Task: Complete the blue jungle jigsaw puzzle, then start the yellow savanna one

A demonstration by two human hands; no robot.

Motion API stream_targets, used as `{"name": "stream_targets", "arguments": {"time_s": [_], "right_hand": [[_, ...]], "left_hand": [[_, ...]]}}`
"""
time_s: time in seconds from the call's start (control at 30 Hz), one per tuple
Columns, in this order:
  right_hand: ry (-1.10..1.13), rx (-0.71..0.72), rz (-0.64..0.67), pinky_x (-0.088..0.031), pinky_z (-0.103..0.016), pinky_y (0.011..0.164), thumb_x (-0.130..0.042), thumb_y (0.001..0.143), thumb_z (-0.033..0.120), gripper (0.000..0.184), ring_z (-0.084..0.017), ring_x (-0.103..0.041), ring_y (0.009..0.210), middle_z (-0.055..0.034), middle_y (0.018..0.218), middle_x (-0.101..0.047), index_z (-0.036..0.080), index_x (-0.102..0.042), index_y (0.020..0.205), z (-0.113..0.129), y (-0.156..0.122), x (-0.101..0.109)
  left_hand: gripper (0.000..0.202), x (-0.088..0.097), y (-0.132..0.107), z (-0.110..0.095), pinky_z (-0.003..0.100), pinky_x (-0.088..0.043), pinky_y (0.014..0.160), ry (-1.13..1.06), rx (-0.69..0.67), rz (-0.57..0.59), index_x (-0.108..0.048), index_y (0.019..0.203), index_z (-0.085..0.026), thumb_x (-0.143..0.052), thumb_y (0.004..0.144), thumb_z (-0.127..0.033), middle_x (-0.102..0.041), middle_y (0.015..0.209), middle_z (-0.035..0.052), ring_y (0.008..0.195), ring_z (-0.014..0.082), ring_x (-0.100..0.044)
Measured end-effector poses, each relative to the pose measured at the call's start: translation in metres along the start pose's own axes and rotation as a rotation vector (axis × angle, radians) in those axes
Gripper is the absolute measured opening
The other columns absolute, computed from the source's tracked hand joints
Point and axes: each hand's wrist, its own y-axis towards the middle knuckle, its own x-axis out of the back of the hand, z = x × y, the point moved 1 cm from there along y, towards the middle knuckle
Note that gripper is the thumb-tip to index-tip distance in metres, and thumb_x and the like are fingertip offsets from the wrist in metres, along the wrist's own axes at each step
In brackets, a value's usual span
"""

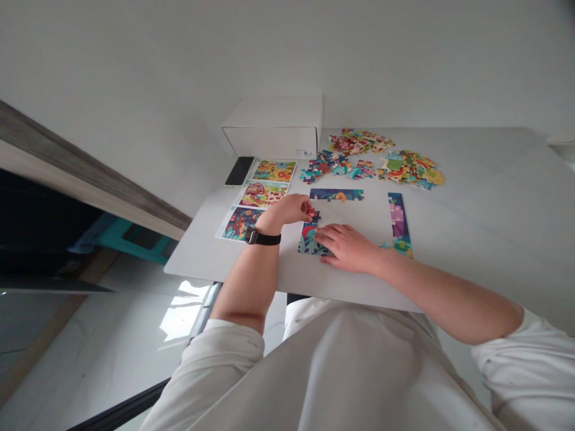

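My left hand (291, 209), with a dark watch on its wrist, pinches a small puzzle piece (311, 211) with red on it. The piece is at the top end of a joined puzzle section (308, 242) showing dark blue, red and teal leaves. Whether it is locked in, I cannot tell. My right hand (348, 246) lies with fingers stretched out over the right side of that section and covers part of it. Beyond my hands is a dark blue puzzle strip (332, 195). Over to the right stands a joined side strip (397, 218) with a purple figure.
Loose puzzle pieces lie in several heaps: a dark blue heap (327, 164), a red-yellow heap (359, 142) and a yellow-green heap (411, 169). A picture sheet (265, 194), a phone (239, 171) and a white box (274, 134) are at the left. The wall borders the table (471, 209).
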Motion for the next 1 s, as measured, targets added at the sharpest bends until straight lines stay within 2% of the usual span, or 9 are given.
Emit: {"name": "stream_targets", "arguments": {"time_s": [0.27,0.47,0.67,0.9,1.0], "right_hand": [[0.009,0.01,-0.022,-0.047,-0.054,0.114,-0.073,0.097,0.04,0.058,-0.038,-0.055,0.139,-0.0182,0.157,-0.059,0.017,-0.063,0.149,-0.001,-0.001,-0.004],[-0.004,0.005,-0.015,-0.047,-0.053,0.114,-0.071,0.098,0.04,0.056,-0.038,-0.056,0.138,-0.0173,0.157,-0.06,0.016,-0.064,0.149,0.001,-0.001,-0.002],[0.004,0.008,-0.012,-0.047,-0.053,0.115,-0.073,0.097,0.042,0.059,-0.038,-0.055,0.139,-0.0164,0.157,-0.06,0.018,-0.063,0.149,0.0,-0.002,0.001],[0.021,0.007,-0.014,-0.046,-0.054,0.116,-0.075,0.096,0.043,0.057,-0.038,-0.054,0.141,-0.0161,0.159,-0.058,0.019,-0.066,0.147,0.002,-0.001,-0.005],[0.037,0.009,-0.04,-0.046,-0.056,0.117,-0.075,0.095,0.041,0.055,-0.039,-0.052,0.143,-0.016,0.16,-0.056,0.021,-0.067,0.146,-0.006,0.0,0.007]], "left_hand": [[0.028,-0.003,0.0,0.002,0.026,-0.047,0.072,-0.065,0.008,-0.009,-0.074,0.102,-0.02,-0.081,0.078,-0.033,-0.076,0.094,0.0021,0.083,0.0175,-0.068],[0.026,-0.005,0.001,0.001,0.027,-0.046,0.07,-0.062,0.017,-0.024,-0.073,0.099,-0.019,-0.081,0.077,-0.03,-0.075,0.092,0.0022,0.081,0.018,-0.067],[0.024,-0.007,0.004,0.009,0.026,-0.049,0.075,-0.094,-0.005,0.006,-0.074,0.104,-0.019,-0.073,0.082,-0.027,-0.077,0.096,0.0024,0.086,0.0173,-0.069],[0.041,0.001,-0.002,0.007,0.028,-0.05,0.079,0.016,-0.021,0.071,-0.074,0.11,-0.021,-0.084,0.073,-0.034,-0.075,0.105,0.003,0.093,0.0207,-0.07],[0.05,0.005,-0.005,0.007,0.03,-0.05,0.083,0.084,0.006,0.084,-0.073,0.115,-0.022,-0.088,0.07,-0.039,-0.074,0.11,0.0044,0.098,0.0239,-0.07]]}}
